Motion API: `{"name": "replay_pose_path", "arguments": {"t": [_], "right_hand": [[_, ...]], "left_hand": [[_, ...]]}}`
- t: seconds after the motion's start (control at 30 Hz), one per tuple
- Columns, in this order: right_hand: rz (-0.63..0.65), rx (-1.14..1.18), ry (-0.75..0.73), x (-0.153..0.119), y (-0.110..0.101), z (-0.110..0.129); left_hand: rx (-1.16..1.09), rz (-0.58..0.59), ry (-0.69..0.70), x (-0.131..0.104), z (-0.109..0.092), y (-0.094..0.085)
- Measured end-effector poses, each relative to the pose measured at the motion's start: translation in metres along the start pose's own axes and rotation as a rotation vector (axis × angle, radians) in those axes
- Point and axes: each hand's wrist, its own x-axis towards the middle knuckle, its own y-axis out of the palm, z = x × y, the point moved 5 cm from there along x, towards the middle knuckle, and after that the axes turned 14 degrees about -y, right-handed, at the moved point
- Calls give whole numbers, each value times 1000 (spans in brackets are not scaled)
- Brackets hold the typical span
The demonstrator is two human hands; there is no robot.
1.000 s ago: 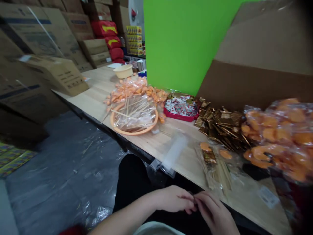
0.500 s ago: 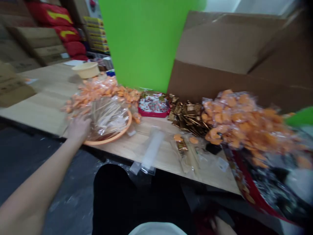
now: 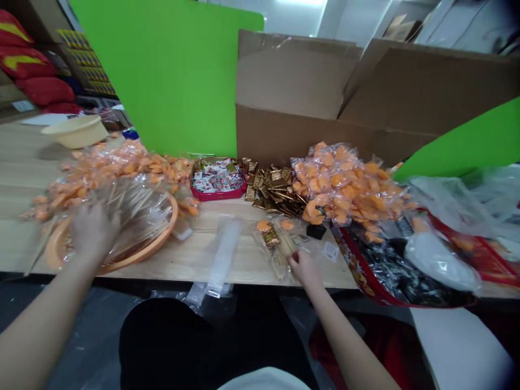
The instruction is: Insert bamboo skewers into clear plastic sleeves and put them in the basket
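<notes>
My left hand [image 3: 92, 230] is over the near-left side of an orange basin [image 3: 173, 216], its fingers smeared by motion. In the basin lie thin wooden sticks in clear plastic wrapping [image 3: 138, 200]. My right hand [image 3: 304, 266] has its fingertips pinched at the edge of a clear packet of wooden sticks [image 3: 285, 248] lying on the table. On and beside that packet are a gold foil sachet [image 3: 270, 236] and orange round pieces [image 3: 287, 224]. A stack of flat clear plastic bags [image 3: 224, 252] lies between my hands, overhanging the front edge.
Behind stand a pink-red box of white printed sachets [image 3: 218, 193], a pile of gold foil sachets [image 3: 274, 187] and bagged orange pieces [image 3: 345, 181]. A red-rimmed tray of dark wrapped packets [image 3: 377, 290] is at right. Cardboard [image 3: 292, 81] and a green panel [image 3: 170, 81] close off the back.
The view has swung to the right. My right hand has come up from below the table edge onto the packet of sticks. My left hand has moved over the basin.
</notes>
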Motion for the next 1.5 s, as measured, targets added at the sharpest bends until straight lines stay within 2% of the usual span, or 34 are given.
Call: {"name": "replay_pose_path", "arguments": {"t": [0.07,0.1,0.2,0.3,0.37,0.43,0.53,0.63,0.73,0.83,0.9,1.03,1.17,1.33,1.5], "right_hand": [[20,23,43,10,8,-3],[35,41,58,13,10,-6],[82,114,87,14,7,-16],[140,218,131,10,1,-26],[179,319,176,6,-1,-30],[214,434,228,2,-2,-31],[253,597,307,-9,-9,-29],[294,740,350,-34,-18,-18],[380,930,342,-78,-13,11],[532,1247,380,-128,7,52],[573,1314,379,-149,17,74],[548,1313,297,-151,20,96],[587,1290,240,-140,14,102],[564,1305,295,-139,18,100],[515,1230,262,-138,28,96]], "left_hand": [[55,-216,186,-41,-14,1],[51,-226,264,-66,-18,8],[-46,-29,372,-144,-20,46],[-171,226,318,-212,-18,94],[-245,390,231,-243,-20,122],[-307,523,165,-263,-26,138],[-393,652,115,-275,-40,145],[-477,757,26,-279,-53,147],[-633,992,-182,-290,-67,160],[-787,1250,-460,-305,-85,175],[-824,1317,-548,-308,-96,180],[-864,1281,-608,-303,-105,174],[-967,1353,-687,-304,-104,169],[-898,1160,-691,-300,-94,171],[-907,1100,-672,-300,-96,170]]}}
